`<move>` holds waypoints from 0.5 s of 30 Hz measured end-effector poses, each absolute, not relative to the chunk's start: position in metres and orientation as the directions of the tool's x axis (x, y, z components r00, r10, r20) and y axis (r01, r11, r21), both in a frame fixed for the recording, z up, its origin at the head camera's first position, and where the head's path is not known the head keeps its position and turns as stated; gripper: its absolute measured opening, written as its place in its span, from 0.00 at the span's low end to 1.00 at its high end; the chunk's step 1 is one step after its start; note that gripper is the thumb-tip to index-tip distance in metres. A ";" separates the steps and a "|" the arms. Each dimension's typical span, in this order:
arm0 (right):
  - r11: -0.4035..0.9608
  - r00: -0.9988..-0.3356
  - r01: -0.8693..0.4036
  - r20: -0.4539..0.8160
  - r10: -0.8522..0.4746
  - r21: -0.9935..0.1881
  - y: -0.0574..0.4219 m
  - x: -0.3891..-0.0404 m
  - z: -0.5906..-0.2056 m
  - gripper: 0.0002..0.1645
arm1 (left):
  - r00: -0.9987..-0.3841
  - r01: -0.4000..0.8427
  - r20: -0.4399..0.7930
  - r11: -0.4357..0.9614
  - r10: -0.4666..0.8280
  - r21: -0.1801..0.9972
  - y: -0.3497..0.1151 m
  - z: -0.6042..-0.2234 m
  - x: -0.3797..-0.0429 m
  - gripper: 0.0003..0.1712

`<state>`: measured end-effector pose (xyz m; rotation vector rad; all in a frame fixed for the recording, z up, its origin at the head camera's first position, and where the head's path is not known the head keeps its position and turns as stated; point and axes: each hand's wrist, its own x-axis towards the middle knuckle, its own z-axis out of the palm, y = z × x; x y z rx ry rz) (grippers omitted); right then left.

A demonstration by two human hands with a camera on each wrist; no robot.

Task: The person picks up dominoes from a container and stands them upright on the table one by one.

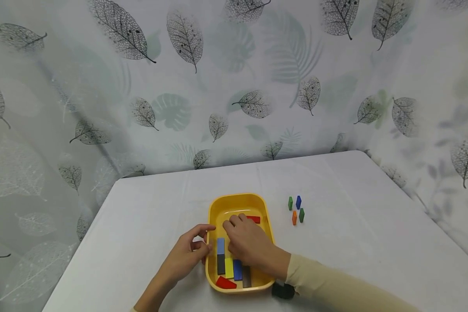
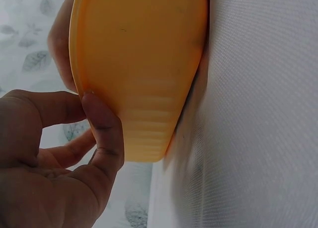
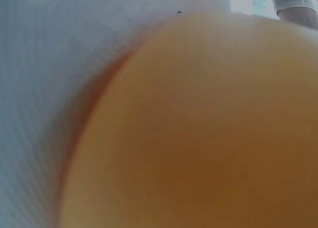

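A yellow plastic tray [image 1: 229, 202] stands on the white table. My left hand [image 1: 185, 253] pinches its left rim between thumb and finger, as the left wrist view of the tray [image 2: 144, 64] shows. Inside the tray is my right hand [image 1: 253, 245], fingers bent down toward the floor of it; whatever lies under the fingertips is hidden. Around that hand lie flat blocks: light blue [image 1: 220, 246], black [image 1: 221, 264], yellow [image 1: 229, 268], blue [image 1: 237, 270], dark brown [image 1: 246, 277], a red one [image 1: 226, 283] near the front and another red one [image 1: 254, 219] behind. The tray's outer wall [image 3: 198, 138] fills the right wrist view.
Right of the tray, a green block [image 1: 290, 203], a blue block [image 1: 298, 202], an orange block [image 1: 294, 217] and a dark green block [image 1: 302, 215] stand upright. A black object [image 1: 283, 290] shows under the right wrist. Leaf-patterned cloth [image 1: 218, 86] hangs behind the table [image 1: 355, 242].
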<state>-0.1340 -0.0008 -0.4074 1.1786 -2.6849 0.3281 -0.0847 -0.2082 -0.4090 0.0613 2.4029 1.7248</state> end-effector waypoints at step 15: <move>0.526 -0.610 -0.785 0.557 -0.563 -0.328 0.018 -0.133 -0.408 0.16 | -0.983 -0.074 -0.128 0.343 0.135 0.936 -0.209 -0.410 -0.086 0.26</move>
